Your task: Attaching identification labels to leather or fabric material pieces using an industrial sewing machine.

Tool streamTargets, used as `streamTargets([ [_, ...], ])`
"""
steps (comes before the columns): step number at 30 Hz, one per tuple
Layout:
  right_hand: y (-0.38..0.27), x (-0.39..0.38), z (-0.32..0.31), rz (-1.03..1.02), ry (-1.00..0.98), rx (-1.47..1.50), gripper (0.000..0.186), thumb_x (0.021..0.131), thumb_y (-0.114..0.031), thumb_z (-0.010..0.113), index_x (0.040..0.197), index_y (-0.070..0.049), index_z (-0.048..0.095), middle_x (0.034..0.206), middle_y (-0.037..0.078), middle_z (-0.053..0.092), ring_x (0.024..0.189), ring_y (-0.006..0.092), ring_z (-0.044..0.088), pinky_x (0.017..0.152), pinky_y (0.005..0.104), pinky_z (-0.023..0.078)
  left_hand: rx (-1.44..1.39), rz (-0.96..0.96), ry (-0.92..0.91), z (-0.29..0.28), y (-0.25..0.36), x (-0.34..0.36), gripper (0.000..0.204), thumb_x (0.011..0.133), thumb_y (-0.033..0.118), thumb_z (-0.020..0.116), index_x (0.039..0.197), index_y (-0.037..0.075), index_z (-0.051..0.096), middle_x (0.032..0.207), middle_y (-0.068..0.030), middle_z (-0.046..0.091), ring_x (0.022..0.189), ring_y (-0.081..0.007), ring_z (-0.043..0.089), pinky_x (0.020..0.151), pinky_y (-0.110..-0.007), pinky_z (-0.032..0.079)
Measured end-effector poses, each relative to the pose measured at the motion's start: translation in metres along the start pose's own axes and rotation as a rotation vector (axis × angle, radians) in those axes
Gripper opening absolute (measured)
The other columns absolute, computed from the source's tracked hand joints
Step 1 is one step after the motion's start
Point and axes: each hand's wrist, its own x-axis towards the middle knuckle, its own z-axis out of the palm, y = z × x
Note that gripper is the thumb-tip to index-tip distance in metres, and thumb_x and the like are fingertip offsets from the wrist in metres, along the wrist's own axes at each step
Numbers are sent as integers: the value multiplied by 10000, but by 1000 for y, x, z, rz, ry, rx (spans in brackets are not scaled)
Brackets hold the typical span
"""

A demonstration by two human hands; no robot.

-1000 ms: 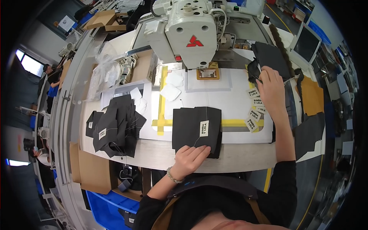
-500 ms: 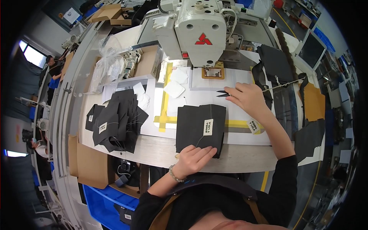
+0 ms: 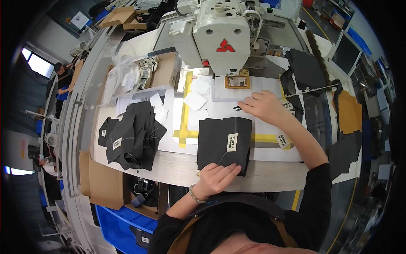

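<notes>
A white industrial sewing machine (image 3: 220,36) stands at the back of a white work table (image 3: 270,158), where a person appears to be between seams, readying a black fabric piece (image 3: 224,142) for the needle. The next move likely calls for sliding it squarely under the small framed clamp (image 3: 237,81). The left hand (image 3: 216,178) lies flat on the piece's near edge, fingers together, pinning rather than gripping. The right hand (image 3: 262,106) rests open on the table just beyond it, by tiny dark snips (image 3: 237,108) (barely visible). The piece lies flat at the table's front edge, bearing a small pale label (image 3: 231,142).
</notes>
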Motion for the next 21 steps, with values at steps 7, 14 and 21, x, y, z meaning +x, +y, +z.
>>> streamTargets([
  [7,-1,-4,12,-19,-67,21,248,740,-172,681,985,-135,672,791,-50,572,712,115,568,613,278,434,0,-42,42,0,-4,2,246,732,16,673,974,33,714,864,-35,708,555,-90,552,490,-232,365],
  [14,12,-19,-16,126,-13,15,258,764,-249,734,987,-130,680,756,-24,553,682,145,569,595,287,436,-500,-1030,194,-12,-58,3,125,830,-35,682,940,12,718,737,-15,686,481,-35,513,424,-190,384],
  [21,23,-64,-64,471,-62,-54,281,785,-262,726,1018,-111,691,802,15,585,708,185,605,621,323,473,-648,-1077,152,-18,-93,28,116,862,15,693,972,-17,709,739,-16,665,453,-27,503,391,-181,400],
])
